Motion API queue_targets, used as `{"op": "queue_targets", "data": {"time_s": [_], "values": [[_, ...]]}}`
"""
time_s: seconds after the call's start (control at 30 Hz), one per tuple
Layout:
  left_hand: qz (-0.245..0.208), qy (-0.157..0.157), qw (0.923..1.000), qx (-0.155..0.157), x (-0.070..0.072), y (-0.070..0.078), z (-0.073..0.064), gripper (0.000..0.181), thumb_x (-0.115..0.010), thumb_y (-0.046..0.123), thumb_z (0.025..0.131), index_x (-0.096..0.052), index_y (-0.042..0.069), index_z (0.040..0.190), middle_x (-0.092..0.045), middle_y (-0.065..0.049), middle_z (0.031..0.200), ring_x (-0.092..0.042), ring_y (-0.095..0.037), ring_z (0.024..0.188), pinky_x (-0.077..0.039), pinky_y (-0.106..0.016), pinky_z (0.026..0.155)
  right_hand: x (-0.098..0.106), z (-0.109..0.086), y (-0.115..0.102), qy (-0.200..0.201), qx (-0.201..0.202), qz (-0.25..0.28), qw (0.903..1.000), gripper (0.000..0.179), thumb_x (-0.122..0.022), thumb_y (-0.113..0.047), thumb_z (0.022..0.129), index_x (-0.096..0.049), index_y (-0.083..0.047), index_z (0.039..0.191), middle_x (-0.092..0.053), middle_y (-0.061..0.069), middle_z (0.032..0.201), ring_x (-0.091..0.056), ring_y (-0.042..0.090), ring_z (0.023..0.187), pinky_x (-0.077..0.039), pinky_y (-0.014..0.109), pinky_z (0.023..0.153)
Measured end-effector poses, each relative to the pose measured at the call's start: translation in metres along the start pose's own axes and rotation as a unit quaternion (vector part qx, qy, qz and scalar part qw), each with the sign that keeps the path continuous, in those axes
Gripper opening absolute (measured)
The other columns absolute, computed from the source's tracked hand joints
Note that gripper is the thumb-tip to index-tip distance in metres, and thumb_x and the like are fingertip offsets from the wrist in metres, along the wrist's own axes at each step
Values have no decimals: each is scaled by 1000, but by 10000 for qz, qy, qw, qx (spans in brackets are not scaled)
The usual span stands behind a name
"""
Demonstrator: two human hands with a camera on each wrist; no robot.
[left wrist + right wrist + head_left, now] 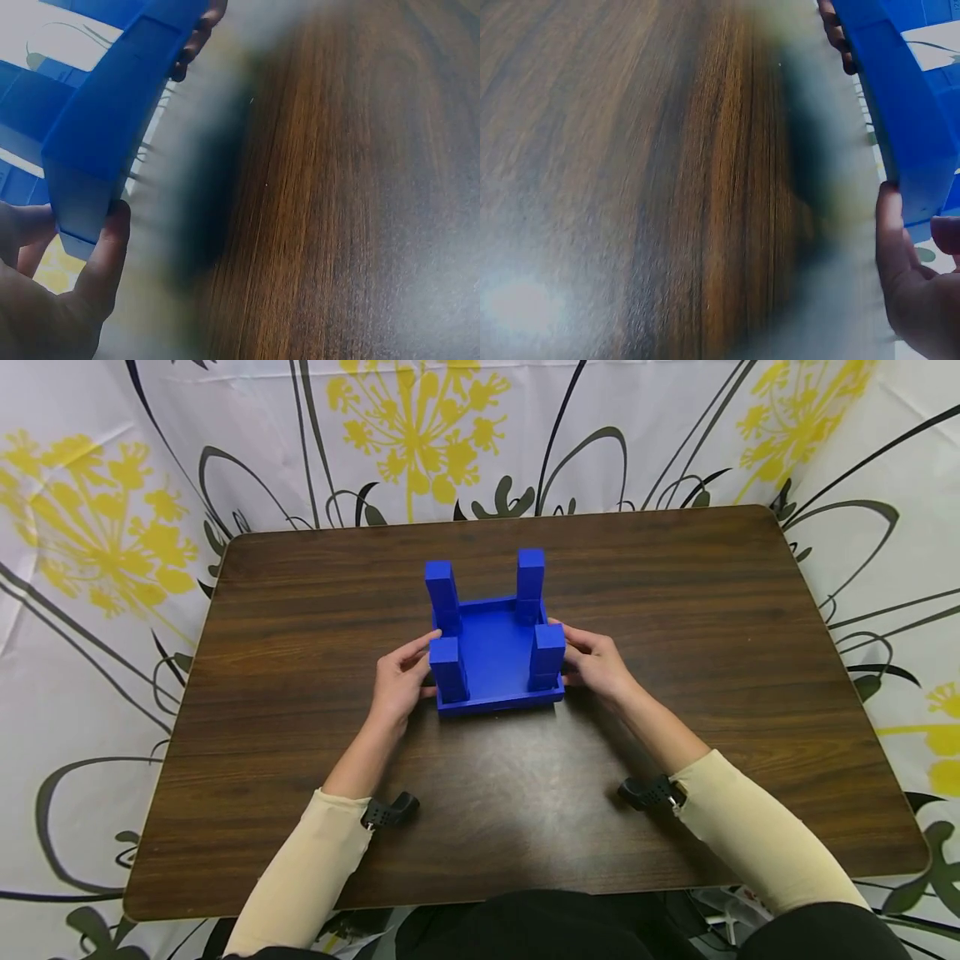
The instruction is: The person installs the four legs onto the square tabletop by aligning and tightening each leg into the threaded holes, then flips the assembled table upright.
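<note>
A blue plastic piece like a small upturned table (495,647) is held over the middle of the wooden table. It has a flat square panel with a low rim, and a square leg (448,670) rises at each corner. My left hand (397,681) grips its left side, with thumb and fingers around the edge in the left wrist view. On the opposite side my right hand (600,664) holds the edge the same way. In the right wrist view the fingertips (889,196) press the underside of the blue panel (900,82), and a dark shadow lies on the tabletop below.
The brown wood-grain table (697,610) spreads around the piece on all sides. A white curtain (262,443) with yellow flowers hangs behind it and along both sides. Each forearm wears a black wrist strap (390,812) below a cream sleeve.
</note>
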State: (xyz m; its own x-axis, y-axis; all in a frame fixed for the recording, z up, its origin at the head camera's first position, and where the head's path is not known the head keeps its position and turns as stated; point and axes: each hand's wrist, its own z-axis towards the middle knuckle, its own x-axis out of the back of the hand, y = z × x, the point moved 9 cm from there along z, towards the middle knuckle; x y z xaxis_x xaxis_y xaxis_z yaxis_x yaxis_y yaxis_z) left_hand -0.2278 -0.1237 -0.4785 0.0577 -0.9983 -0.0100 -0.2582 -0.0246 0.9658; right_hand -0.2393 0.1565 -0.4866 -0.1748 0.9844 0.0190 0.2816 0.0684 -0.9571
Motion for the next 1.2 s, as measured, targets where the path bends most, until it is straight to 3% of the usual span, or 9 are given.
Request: {"op": "queue_targets", "data": {"time_s": [0.17,0.37,0.6,0.73,0.8,1.0,1.1,1.2], "values": [[21,149,9998,161,2,-2,-3,32,-62,9,97,-64,0,128,-67,-1,100,-63,-11,85,-55,-27,56,1,-4,-5,-135,477,-92,9987,56,-53,13,94,-46,-6,146,-58,28,127,-64,13,91,-56,30,68],[-46,41,9996,270,1,3,-8,33,-62,15,98,-64,2,127,-67,2,92,-64,-11,78,-54,-26,57,3,-7,-17,-189,1610,-492,9855,61,-62,27,78,-49,10,136,-60,36,115,-64,6,82,-53,24,76],[-24,-55,9995,300,3,12,-13,40,-64,20,97,-60,2,132,-68,3,93,-65,-11,76,-53,-25,58,-5,-22,-38,-335,2303,-1007,9673,52,-64,26,77,-55,16,127,-62,30,107,-64,21,91,-54,38,84],[57,-116,9996,236,2,17,-16,40,-61,22,99,-59,2,134,-68,0,97,-66,-11,77,-54,-25,60,-12,-41,-63,-490,3038,-1651,9370,44,-65,22,81,-56,18,124,-65,27,103,-66,36,94,-55,43,81],[152,-173,9996,170,0,19,-17,38,-58,23,100,-60,3,133,-68,-2,99,-66,-11,78,-54,-25,61,-12,-42,-63,-556,3378,-1902,9201,42,-66,20,82,-58,16,124,-67,26,103,-66,37,93,-55,46,79],[370,-306,9988,-46,-2,23,-21,35,-49,17,104,-59,4,135,-64,-7,101,-64,-14,84,-56,-28,66,-8,-41,-54,-730,4109,-2610,8705,46,-71,12,83,-62,5,128,-69,14,109,-66,26,99,-54,41,83],[669,-392,9966,-279,-2,26,-23,38,-46,4,101,-56,3,137,-60,-9,97,-61,-12,77,-56,-30,66,-7,-45,-59,-646,4424,-2947,8446,47,-74,7,83,-64,0,128,-67,10,108,-64,20,97,-51,33,84],[985,-610,9918,-537,-6,29,-26,43,-49,-1,97,-52,2,140,-60,-15,101,-64,-11,77,-57,-36,70,-7,-50,-67,-489,4666,-3145,8252,47,-75,8,81,-65,1,126,-64,12,107,-61,20,94,-49,31,80]]}}
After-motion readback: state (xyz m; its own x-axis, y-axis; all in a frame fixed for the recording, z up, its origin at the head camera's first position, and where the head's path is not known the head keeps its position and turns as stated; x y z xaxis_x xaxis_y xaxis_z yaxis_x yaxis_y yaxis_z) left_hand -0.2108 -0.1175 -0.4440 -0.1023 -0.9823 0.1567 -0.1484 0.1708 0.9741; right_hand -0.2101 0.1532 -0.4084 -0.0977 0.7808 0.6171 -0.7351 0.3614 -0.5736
